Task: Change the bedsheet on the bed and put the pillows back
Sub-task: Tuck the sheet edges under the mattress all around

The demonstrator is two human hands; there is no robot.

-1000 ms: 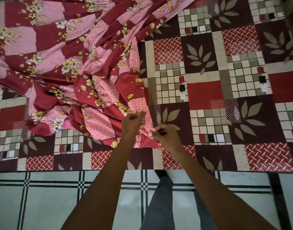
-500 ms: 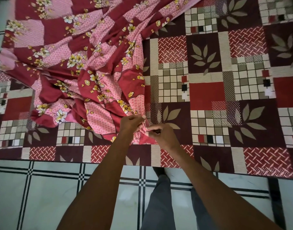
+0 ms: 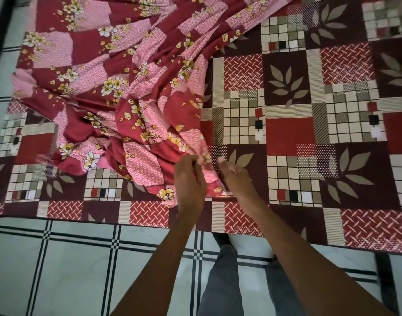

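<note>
The bed [image 3: 332, 224] fills the upper part of the head view, covered by a patchwork sheet [image 3: 286, 133] of maroon, red and cream squares with leaf motifs. This sheet lies flat and reaches the near edge of the bed.

A floral sheet [image 3: 127, 87], pink and red with yellow-white flowers, lies on top of the patchwork sheet. It is bunched and creased, covers the left and upper-middle area, and narrows to a gathered point at the near edge, close to the middle of the view.

The left hand [image 3: 189, 181] grips this gathered part: its fingers [image 3: 191, 159] are curled round a fold of the floral sheet. The right hand [image 3: 235, 181] is just beside it, with fingers [image 3: 221, 160] curled and pinching the same fold from the right. The two hands are nearly touching, with the fabric between them. Both forearms extend up from the bottom of the view.

The floor [image 3: 70, 270] below the bed is pale tile with black grid lines. A leg in grey trousers [image 3: 220, 281] shows between the forearms, close to the bed edge.
</note>
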